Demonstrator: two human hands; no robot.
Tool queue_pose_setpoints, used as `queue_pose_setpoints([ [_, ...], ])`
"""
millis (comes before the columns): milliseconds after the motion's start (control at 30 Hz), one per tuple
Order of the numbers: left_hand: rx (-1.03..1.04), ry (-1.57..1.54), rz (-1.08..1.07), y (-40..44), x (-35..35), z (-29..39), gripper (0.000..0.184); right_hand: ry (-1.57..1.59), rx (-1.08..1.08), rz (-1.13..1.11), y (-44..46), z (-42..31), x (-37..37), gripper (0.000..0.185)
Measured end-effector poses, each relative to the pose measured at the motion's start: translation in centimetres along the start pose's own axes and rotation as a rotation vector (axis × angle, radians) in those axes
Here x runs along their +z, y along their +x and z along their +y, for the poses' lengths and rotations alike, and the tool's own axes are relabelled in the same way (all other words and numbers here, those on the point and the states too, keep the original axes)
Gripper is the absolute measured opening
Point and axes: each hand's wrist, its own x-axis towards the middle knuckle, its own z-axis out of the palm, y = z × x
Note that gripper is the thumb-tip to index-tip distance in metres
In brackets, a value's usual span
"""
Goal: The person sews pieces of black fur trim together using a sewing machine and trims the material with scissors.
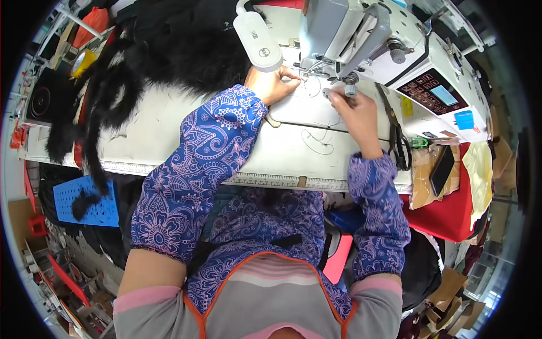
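A white sewing machine reaches over the white table from the upper right. My left hand is beside the needle area, thumb and forefinger pinched together; whatever lies between them is too small to make out. My right hand is under the machine head, fingers bent and partly hidden behind a ridged metal knob. A small round grey piece shows at its fingertips, but I cannot tell whether it is held. Loose dark thread lies curled on the table between my hands.
Black scissors lie right of my right hand, near a phone on brown packaging. Black fluffy trim covers the upper left. A white lamp hangs above my left hand. A measuring tape runs along the table's front edge.
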Motion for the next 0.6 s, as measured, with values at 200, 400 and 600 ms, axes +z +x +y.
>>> queue_pose_setpoints([
  [200, -0.086, 0.081, -0.047, 0.3, -0.5, 1.0, 0.020, 0.078, -0.167, 0.154, 3.4, 2.2, 4.2, 0.021],
  [400, -0.116, 0.024, -0.082, 0.5, -0.6, 1.1, 0.021, -0.011, -0.149, 0.110, 4.7, 4.0, 5.2, 0.022],
  [600, -0.049, -0.011, -0.061, 0.8, -0.5, 0.5, 0.026, -0.168, -0.083, 0.106, 4.6, 3.6, 4.8, 0.030],
])
